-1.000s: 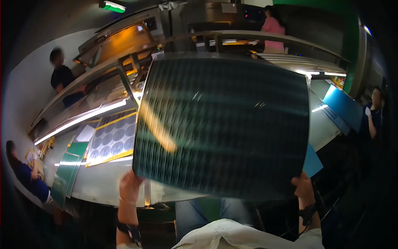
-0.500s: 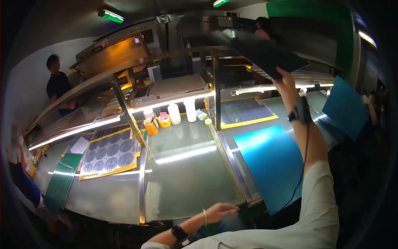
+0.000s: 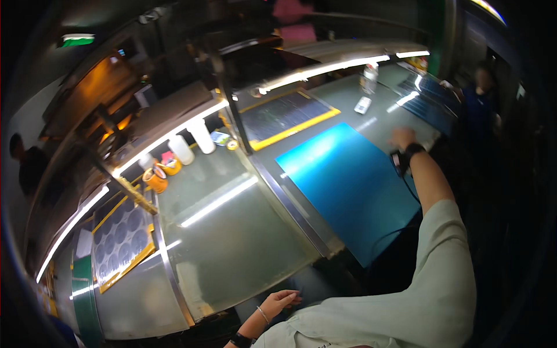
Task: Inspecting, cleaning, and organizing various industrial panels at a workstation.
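My right hand [image 3: 402,138] is smeared by motion at the right edge of a glossy blue sheet [image 3: 348,191]. Its fingers cannot be made out, and whether it touches the sheet I cannot tell. That sheet lies on the right part of the grey bench and reaches over its front edge. Low in the middle, my left hand [image 3: 279,303] hovers just before the bench's front edge. Its fingers are bent, with the tips drawn together; anything between them is too small to name.
A yellow-edged dark panel [image 3: 293,119] lies behind the blue sheet. White bottles [image 3: 202,137] and orange tape rolls [image 3: 155,180] line the back. A yellow-edged panel with round patterns [image 3: 123,238] and a green sheet [image 3: 85,293] lie left. A person [image 3: 486,98] stands far right.
The view has swung right. My right hand came down from above the bench to beside the blue sheet; the dark panel it held up is no longer in it. My left hand's fingers are more curled.
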A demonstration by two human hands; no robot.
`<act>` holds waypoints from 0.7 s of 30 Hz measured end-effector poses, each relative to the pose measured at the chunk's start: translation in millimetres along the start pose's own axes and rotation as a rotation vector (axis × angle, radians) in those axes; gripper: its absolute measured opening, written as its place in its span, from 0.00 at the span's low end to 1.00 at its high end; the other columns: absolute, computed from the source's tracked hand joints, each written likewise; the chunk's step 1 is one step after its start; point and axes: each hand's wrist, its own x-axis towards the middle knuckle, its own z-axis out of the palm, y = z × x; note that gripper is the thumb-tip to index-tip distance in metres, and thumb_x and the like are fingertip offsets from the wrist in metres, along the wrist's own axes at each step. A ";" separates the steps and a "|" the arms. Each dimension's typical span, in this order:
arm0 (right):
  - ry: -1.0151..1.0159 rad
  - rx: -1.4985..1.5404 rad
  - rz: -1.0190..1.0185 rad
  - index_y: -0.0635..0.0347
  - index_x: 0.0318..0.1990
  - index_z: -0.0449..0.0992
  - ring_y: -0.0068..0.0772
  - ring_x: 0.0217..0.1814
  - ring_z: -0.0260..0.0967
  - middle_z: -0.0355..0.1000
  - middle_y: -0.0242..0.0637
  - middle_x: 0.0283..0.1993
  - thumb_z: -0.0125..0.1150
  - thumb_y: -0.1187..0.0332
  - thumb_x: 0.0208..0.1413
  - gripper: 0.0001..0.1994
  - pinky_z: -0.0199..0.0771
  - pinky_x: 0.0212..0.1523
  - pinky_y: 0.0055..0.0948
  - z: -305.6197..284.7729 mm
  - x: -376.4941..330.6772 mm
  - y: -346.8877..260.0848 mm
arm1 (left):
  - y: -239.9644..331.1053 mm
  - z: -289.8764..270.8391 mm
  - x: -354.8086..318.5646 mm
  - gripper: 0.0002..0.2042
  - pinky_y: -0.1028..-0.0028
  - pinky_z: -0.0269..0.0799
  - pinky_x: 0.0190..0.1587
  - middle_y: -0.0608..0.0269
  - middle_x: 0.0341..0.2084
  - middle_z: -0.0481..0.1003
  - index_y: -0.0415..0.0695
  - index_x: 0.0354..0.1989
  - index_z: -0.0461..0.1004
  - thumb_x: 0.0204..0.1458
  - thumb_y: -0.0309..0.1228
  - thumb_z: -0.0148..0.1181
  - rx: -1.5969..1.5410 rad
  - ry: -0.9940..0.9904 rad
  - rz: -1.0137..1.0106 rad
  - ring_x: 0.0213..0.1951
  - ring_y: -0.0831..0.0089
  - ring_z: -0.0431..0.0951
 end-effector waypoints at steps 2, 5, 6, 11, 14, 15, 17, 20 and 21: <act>-0.258 -0.008 0.319 0.56 0.43 0.76 0.42 0.52 0.68 0.72 0.43 0.47 0.61 0.45 0.41 0.27 0.62 0.50 0.49 54.2 -55.2 49.4 | -12.7 3.6 3.7 0.19 0.72 0.68 0.48 0.58 0.40 0.75 0.38 0.50 0.69 0.57 0.39 0.50 -0.078 0.015 -0.071 0.43 0.73 0.75; -0.351 0.384 0.428 0.62 0.42 0.76 0.42 0.49 0.69 0.72 0.47 0.45 0.63 0.44 0.40 0.30 0.66 0.48 0.37 103.3 -130.0 83.6 | -24.8 7.3 3.1 0.16 0.72 0.69 0.48 0.52 0.40 0.75 0.35 0.50 0.68 0.56 0.32 0.50 -0.029 0.074 -0.152 0.42 0.68 0.76; -0.293 0.570 0.504 0.64 0.41 0.76 0.40 0.46 0.71 0.73 0.47 0.43 0.63 0.46 0.42 0.28 0.68 0.45 0.32 116.3 -147.0 90.3 | -22.9 10.0 -0.3 0.16 0.72 0.70 0.48 0.51 0.39 0.75 0.34 0.50 0.68 0.56 0.30 0.49 0.036 0.117 -0.165 0.42 0.66 0.76; -0.657 1.058 0.289 0.70 0.35 0.75 0.29 0.33 0.69 0.73 0.40 0.31 0.64 0.57 0.46 0.20 0.66 0.34 0.27 73.2 -236.4 72.5 | -55.6 -7.1 -15.2 0.16 0.67 0.70 0.48 0.49 0.42 0.74 0.36 0.50 0.67 0.56 0.31 0.47 -0.125 0.174 -0.150 0.43 0.60 0.75; -0.965 1.434 0.328 0.70 0.44 0.72 0.32 0.40 0.69 0.72 0.41 0.40 0.62 0.63 0.49 0.19 0.68 0.41 0.27 120.5 -305.8 70.3 | -76.5 -16.9 -2.4 0.16 0.67 0.70 0.47 0.51 0.41 0.74 0.37 0.50 0.68 0.55 0.32 0.48 -0.087 0.255 -0.258 0.43 0.61 0.75; -1.040 1.801 0.361 0.71 0.50 0.66 0.34 0.46 0.68 0.69 0.42 0.46 0.57 0.68 0.53 0.20 0.67 0.48 0.31 140.3 -329.2 60.6 | -87.5 -22.3 -3.3 0.16 0.67 0.70 0.47 0.51 0.41 0.74 0.37 0.50 0.68 0.55 0.32 0.48 -0.069 0.237 -0.276 0.43 0.61 0.75; -0.910 2.186 0.410 0.70 0.55 0.62 0.35 0.48 0.67 0.68 0.42 0.50 0.55 0.68 0.54 0.23 0.65 0.53 0.32 127.9 -348.9 16.1 | -112.1 -36.6 -4.5 0.16 0.69 0.71 0.45 0.53 0.39 0.75 0.38 0.48 0.69 0.55 0.35 0.50 0.269 0.196 -0.206 0.41 0.64 0.76; -0.585 2.047 0.645 0.71 0.51 0.64 0.34 0.48 0.68 0.68 0.45 0.47 0.61 0.65 0.50 0.24 0.66 0.51 0.29 87.2 -349.0 -43.9 | -143.0 -59.5 9.0 0.16 0.73 0.71 0.42 0.56 0.36 0.76 0.38 0.44 0.71 0.53 0.37 0.53 0.505 0.082 -0.132 0.38 0.68 0.77; -0.436 1.970 0.679 0.72 0.50 0.66 0.35 0.47 0.68 0.69 0.46 0.46 0.62 0.65 0.49 0.23 0.67 0.49 0.29 72.5 -351.7 -52.5 | -153.8 -62.8 11.0 0.15 0.76 0.70 0.39 0.59 0.33 0.76 0.37 0.41 0.73 0.52 0.37 0.54 0.446 0.104 -0.030 0.36 0.71 0.77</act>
